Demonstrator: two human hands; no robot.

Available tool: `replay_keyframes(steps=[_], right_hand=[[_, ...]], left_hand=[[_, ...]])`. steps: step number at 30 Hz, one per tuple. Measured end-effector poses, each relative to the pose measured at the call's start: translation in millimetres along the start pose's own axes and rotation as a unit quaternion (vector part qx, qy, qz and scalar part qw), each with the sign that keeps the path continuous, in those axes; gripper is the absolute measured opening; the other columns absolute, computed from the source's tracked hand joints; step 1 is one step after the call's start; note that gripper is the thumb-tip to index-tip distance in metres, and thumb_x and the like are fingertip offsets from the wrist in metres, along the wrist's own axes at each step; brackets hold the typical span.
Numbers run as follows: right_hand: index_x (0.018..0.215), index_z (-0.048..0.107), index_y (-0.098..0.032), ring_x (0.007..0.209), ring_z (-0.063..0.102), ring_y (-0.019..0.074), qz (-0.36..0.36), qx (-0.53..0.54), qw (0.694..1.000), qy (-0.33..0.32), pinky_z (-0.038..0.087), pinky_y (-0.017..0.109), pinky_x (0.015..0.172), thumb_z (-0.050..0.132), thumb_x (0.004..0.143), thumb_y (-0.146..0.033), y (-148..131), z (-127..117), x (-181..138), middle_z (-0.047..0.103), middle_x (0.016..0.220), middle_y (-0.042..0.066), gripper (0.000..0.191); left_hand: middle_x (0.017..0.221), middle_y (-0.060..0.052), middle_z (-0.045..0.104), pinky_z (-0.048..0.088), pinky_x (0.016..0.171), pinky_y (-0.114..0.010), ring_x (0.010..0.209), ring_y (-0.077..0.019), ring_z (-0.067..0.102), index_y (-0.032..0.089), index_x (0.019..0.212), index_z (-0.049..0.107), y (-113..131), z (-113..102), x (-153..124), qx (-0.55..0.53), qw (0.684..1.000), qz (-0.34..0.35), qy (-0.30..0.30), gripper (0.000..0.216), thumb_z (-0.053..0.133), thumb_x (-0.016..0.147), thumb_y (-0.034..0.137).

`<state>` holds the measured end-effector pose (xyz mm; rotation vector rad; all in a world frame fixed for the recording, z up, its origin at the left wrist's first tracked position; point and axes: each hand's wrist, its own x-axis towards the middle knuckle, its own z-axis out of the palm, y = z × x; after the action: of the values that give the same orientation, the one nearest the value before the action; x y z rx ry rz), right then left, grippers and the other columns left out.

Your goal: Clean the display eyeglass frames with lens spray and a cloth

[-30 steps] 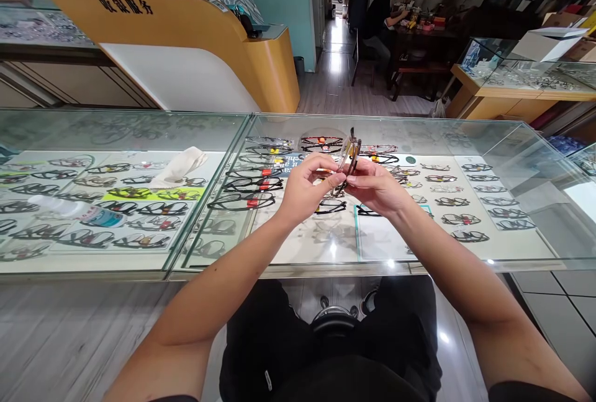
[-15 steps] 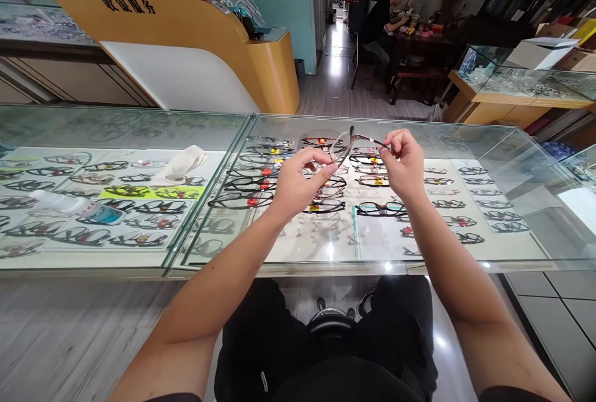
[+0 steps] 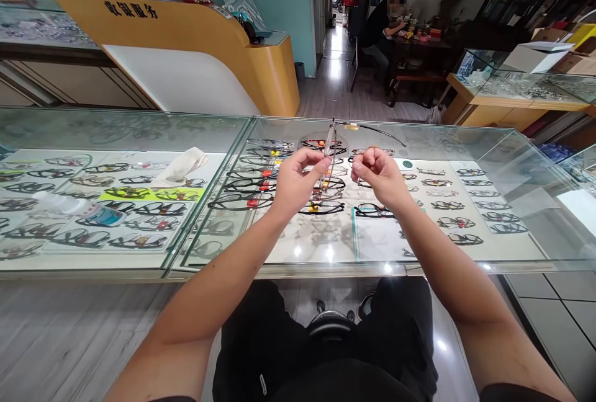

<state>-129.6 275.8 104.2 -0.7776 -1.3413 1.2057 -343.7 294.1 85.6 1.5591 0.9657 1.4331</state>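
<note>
L hand (image 3: pixel 297 185) pinching glasses (image 3: pixel 333 132) at rim; R hand (image 3: pixel 379 178) curled nearby, can't tell if holding. Temple (image 3: pixel 377 129) juts right: poss. snag, slip, drop onto display case (image 3: pixel 298 270).

Bottle (image 3: pixel 84 208) and cloth (image 3: pixel 182 167) lie on the counter's (image 3: pixel 298 270) left part. Glasses (image 3: pixel 331 140): above the counter's middle. Frame rows (image 3: pixel 252 201): inside the counter. Desk (image 3: pixel 190 26): behind the counter, left. Showcase (image 3: pixel 516 102): behind the counter, right.

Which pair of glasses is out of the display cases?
The glasses pinched in the left hand, one temple pointing out to the right; the other pairs in view lie inside glass display cases.
</note>
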Motion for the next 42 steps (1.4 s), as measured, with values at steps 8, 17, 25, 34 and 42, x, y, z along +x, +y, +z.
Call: replay_keyframes(steps=[8, 17, 25, 34, 42], right_hand=[[0.082, 0.047, -0.026, 0.06, 0.064, 0.0125, 0.016, -0.011, 1.0, 0.0, 0.054, 0.031, 0.062, 0.096, 0.079, -0.067, 5.2, 2.3, -1.7, 0.054, 0.073, -0.008, 0.064], [0.121, 0.067, -0.027, 0.077, 0.06, 0.0168, -0.026, -0.064, 0.996, 0.052, 0.051, 0.033, 0.071, 0.094, 0.082, -0.051, 19.5, 7.3, -1.9, 0.061, 0.081, -0.004, 0.054], [0.152, 0.051, -0.035, 0.078, 0.06, 0.0194, -0.06, -0.096, 0.991, 0.075, 0.053, 0.034, 0.068, 0.079, 0.092, -0.033, 24.5, -5.0, 1.2, 0.061, 0.083, -0.004, 0.067], [0.134, 0.05, -0.034, 0.077, 0.06, 0.0174, -0.013, -0.083, 0.991, 0.108, 0.053, 0.034, 0.07, 0.084, 0.091, -0.044, 31.7, -14.0, 5.3, 0.063, 0.087, -0.004, 0.056], [0.134, 0.061, -0.031, 0.102, 0.068, 0.0269, -0.281, -0.324, 0.879, 0.21, 0.055, 0.048, 0.095, 0.07, 0.101, -0.04, 15.1, -5.9, -7.5, 0.07, 0.108, 0.007, 0.036]], left_hand=[[0.1, -0.008, 0.08, 0.059, 0.077, -0.03, 0.096, -0.0225, 0.074, 0.02, 0.092, 0.078, -0.6, 10.7, -10.0, -0.005, 0.999, -0.018, -0.037, 0.04, 0.09, 0.086, 0.058], [0.099, -0.008, 0.082, 0.062, 0.081, -0.033, 0.096, -0.0236, 0.075, 0.02, 0.09, 0.08, -1.1, 17.3, -15.8, -0.011, 0.997, -0.03, -0.069, 0.039, 0.094, 0.082, 0.056], [0.097, -0.007, 0.081, 0.06, 0.081, -0.032, 0.089, -0.0193, 0.074, 0.02, 0.09, 0.078, -5.5, 10.6, -7.3, -0.02, 1.0, -0.02, -0.008, 0.04, 0.093, 0.084, 0.057], [0.096, -0.003, 0.073, 0.068, 0.08, -0.031, 0.091, -0.0167, 0.071, 0.023, 0.089, 0.068, 0.7, -1.0, 6.7, -0.141, 0.982, -0.019, 0.125, 0.057, 0.102, 0.07, 0.064], [0.098, -0.004, 0.074, 0.066, 0.082, -0.032, 0.091, -0.0168, 0.072, 0.023, 0.089, 0.068, -0.1, -4.0, 7.9, -0.129, 0.983, 0.003, 0.127, 0.055, 0.101, 0.073, 0.064]])
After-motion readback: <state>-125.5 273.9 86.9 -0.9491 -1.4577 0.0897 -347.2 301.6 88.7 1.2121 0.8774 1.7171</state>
